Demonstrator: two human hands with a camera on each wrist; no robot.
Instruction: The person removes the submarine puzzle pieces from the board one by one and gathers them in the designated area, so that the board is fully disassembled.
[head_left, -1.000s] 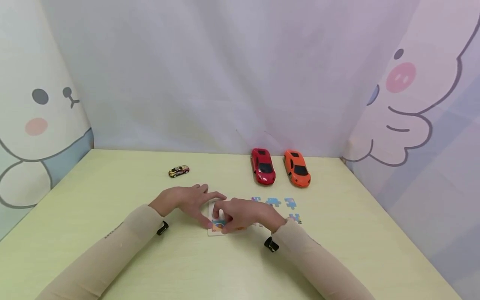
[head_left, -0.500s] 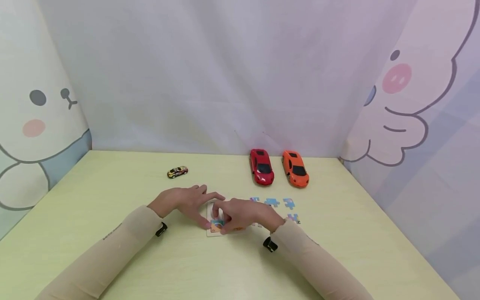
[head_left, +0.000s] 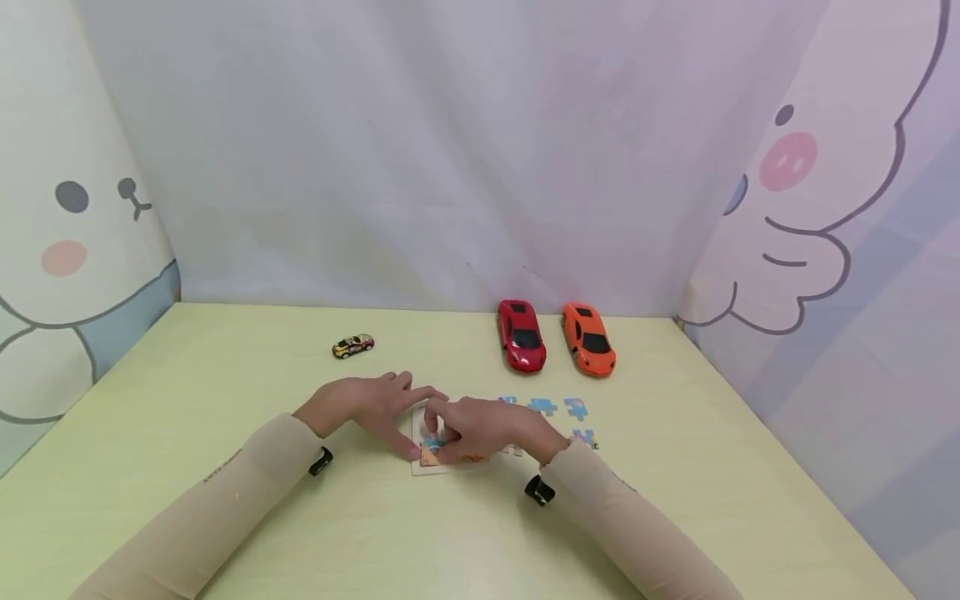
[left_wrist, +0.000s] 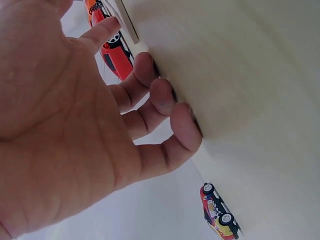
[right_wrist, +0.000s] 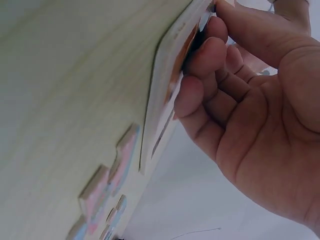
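Observation:
A shallow puzzle board with a pale rim (head_left: 420,469) lies on the table under both hands. My right hand (head_left: 480,427) is over it with curled fingers, thumb and forefinger pinching an orange and blue puzzle piece (head_left: 429,455) in the board's near left corner. In the right wrist view those fingertips sit low over the board (right_wrist: 159,87), and the hand partly hides the piece. My left hand (head_left: 381,410) touches the board's left side with thumb and forefinger extended. The left wrist view shows its other fingers (left_wrist: 162,97) loosely bent, tips on the table.
Several loose puzzle pieces (head_left: 542,406) lie right of the board, partly behind my right hand. Farther back stand a red toy car (head_left: 521,337) and an orange toy car (head_left: 588,340). A small patterned toy car (head_left: 352,346) is at the back left. Fabric walls border the table.
Both hands stay in place at the board. In the near left corner, the visible part of the puzzle piece has shifted slightly under the right fingers. The head view has drifted a little.

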